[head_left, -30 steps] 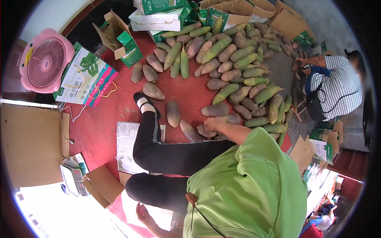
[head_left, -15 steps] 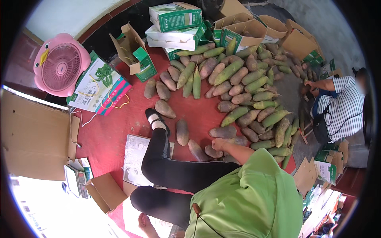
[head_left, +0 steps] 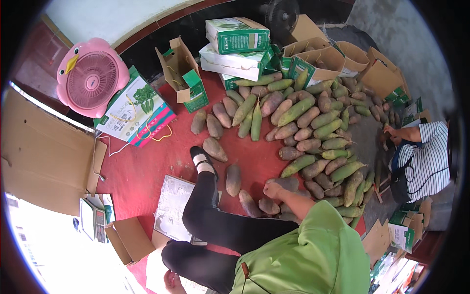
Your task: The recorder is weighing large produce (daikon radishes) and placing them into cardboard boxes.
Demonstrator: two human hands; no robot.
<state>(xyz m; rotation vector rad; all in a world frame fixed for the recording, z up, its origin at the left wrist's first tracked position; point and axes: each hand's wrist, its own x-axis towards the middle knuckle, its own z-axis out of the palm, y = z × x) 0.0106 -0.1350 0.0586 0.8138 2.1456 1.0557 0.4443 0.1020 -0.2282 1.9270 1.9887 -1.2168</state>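
At the near edge of the heap of radishes: right hand, fingers curled in, back uppermost. Cannot tell whether closed on anything or merely resting. Directly up-right of the knuckles: a grey-brown radish, lying on its side, near end overlapped by the hand. Just below the same hand: a short radish; lower left of that, a slanting radish. Left of the right hand, apart across red floor: a dark radish. Main mass of the heap, green and brownish mixed, above and to the right of the hand.

Low in view, well below and left of the right hand: left hand, beside a black-clad knee, partly cut by the lower edge. Too small to tell whether holding something. Up-left of the left hand: an open carton, then a scale farther off. Far right of the right hand: a co-worker in a striped top.
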